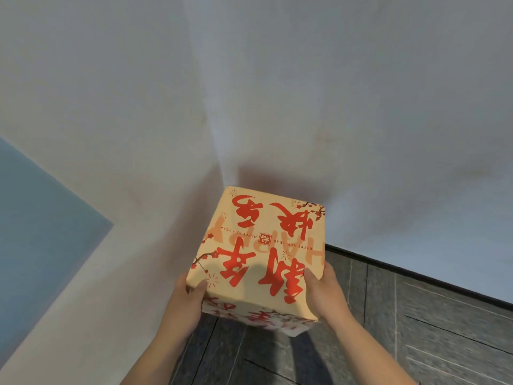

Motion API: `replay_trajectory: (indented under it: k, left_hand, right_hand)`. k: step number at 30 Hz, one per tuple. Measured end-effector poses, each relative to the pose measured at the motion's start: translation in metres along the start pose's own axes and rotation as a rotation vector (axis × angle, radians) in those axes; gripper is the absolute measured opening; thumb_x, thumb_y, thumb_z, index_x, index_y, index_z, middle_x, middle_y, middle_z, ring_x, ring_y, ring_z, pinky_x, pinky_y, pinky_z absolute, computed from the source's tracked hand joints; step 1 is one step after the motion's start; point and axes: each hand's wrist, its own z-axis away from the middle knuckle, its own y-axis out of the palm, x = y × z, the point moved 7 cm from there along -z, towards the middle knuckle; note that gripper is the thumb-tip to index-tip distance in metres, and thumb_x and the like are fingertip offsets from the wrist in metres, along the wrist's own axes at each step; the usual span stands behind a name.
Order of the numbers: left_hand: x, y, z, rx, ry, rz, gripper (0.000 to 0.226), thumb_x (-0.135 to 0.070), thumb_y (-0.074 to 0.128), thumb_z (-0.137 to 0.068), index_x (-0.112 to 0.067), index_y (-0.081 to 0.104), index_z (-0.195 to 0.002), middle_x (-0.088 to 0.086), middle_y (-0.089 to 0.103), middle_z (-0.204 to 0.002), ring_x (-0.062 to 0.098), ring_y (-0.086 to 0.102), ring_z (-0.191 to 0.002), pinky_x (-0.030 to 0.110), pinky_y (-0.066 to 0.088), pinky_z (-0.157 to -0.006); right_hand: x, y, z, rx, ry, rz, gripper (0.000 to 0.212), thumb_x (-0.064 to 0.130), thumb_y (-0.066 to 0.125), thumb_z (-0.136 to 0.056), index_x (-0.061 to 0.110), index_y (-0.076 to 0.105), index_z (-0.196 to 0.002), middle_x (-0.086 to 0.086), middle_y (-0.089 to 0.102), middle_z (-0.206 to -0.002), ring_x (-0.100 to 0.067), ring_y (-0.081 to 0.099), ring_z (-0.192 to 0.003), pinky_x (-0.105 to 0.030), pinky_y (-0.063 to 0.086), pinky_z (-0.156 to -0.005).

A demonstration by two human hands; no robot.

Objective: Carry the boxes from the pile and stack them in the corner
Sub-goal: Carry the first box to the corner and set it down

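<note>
1. Looks down into a room corner [215, 140] where two pale, off-white walls [347, 93] meet in a vertical seam.
2. Shows a flat blue panel [41, 218] on the left-hand wall, at the left edge of view.
3. Shows a dark grey, wood-look floor [416, 334] at lower right, with a black skirting strip [416, 275] along the foot of the right-hand wall.
4. Centres on one cardboard box [258, 245], cream-coloured, printed with large red Chinese characters, red plum-blossom sprigs and a small line reading "HAPPY NEW YEAR". All print upside down from this viewpoint.
5. Sets the cardboard box directly in front of the corner seam, far edge close to both walls, with a soft shadow thrown on the plaster behind. Cannot tell whether it touches either wall, or what lies under it.
6. Grips the near left edge with the left hand [184, 298]: thumb laid flat on the top face, palm against the side, other fingers hidden round the side.
7. Grips the near right edge with the right hand [324, 290] in the same way: thumb on top beside a red character, fingers wrapped out of sight round the right side.
8. Shows two bare forearms [369, 354] reaching in from the bottom edge, one to each side of the cardboard box.
</note>
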Motion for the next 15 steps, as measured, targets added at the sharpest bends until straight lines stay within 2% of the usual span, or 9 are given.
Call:
replay_trajectory:
  k: [3,5,7,10,13,15]
  left_hand:
    - [0.033,0.009,-0.041,-0.033,-0.079,0.057,0.038,-0.034,0.057,-0.101,-0.017,0.036,-0.128,0.004,0.061,-0.116,0.027,0.066,-0.107,0.052,0.056,-0.096]
    - [0.045,0.015,-0.063,-0.044,-0.079,0.066,0.037,-0.033,0.058,-0.101,-0.016,0.037,-0.127,0.005,0.061,-0.114,0.027,0.066,-0.107,0.051,0.057,-0.096]
    - [0.051,0.018,-0.079,-0.053,-0.074,0.059,0.035,-0.032,0.056,-0.102,-0.016,0.038,-0.128,0.004,0.060,-0.112,0.026,0.064,-0.108,0.051,0.057,-0.095]
    - [0.058,0.020,-0.103,-0.061,-0.056,0.015,0.026,-0.028,0.054,-0.103,-0.015,0.042,-0.123,0.004,0.062,-0.108,0.025,0.063,-0.104,0.051,0.056,-0.094]
    - [0.058,0.023,-0.120,-0.022,-0.019,-0.031,0.006,-0.022,0.054,-0.102,-0.016,0.054,-0.102,0.003,0.067,-0.103,0.020,0.063,-0.095,0.050,0.054,-0.097]
    - [0.055,0.024,-0.126,0.005,0.006,-0.044,0.009,-0.019,0.053,-0.101,-0.023,0.058,-0.095,-0.001,0.068,-0.099,0.016,0.062,-0.092,0.048,0.054,-0.098]
  right_hand:
    - [-0.023,0.025,-0.038,-0.006,-0.013,-0.021,0.053,0.041,0.049,-0.109,0.022,0.034,-0.156,0.006,0.062,-0.126,-0.009,0.062,-0.095,-0.023,0.047,-0.068]
    - [-0.032,0.038,-0.057,-0.008,-0.031,-0.017,0.052,0.038,0.048,-0.110,0.021,0.033,-0.156,0.006,0.062,-0.126,0.001,0.058,-0.085,-0.020,0.043,-0.062]
    - [-0.039,0.049,-0.073,-0.007,-0.042,-0.025,0.049,0.035,0.047,-0.111,0.021,0.034,-0.155,0.007,0.061,-0.122,0.004,0.056,-0.084,-0.019,0.042,-0.060]
    - [-0.048,0.064,-0.089,-0.008,-0.053,-0.035,0.046,0.033,0.047,-0.111,0.022,0.036,-0.154,0.007,0.063,-0.120,0.002,0.060,-0.087,-0.020,0.045,-0.061]
    - [-0.050,0.072,-0.101,-0.032,-0.065,-0.042,0.045,0.033,0.047,-0.111,0.023,0.037,-0.154,0.004,0.065,-0.126,-0.009,0.064,-0.093,-0.023,0.046,-0.063]
    - [-0.050,0.078,-0.104,-0.033,-0.070,-0.052,0.045,0.032,0.047,-0.111,0.022,0.036,-0.154,0.002,0.066,-0.130,-0.013,0.065,-0.097,-0.025,0.047,-0.063]
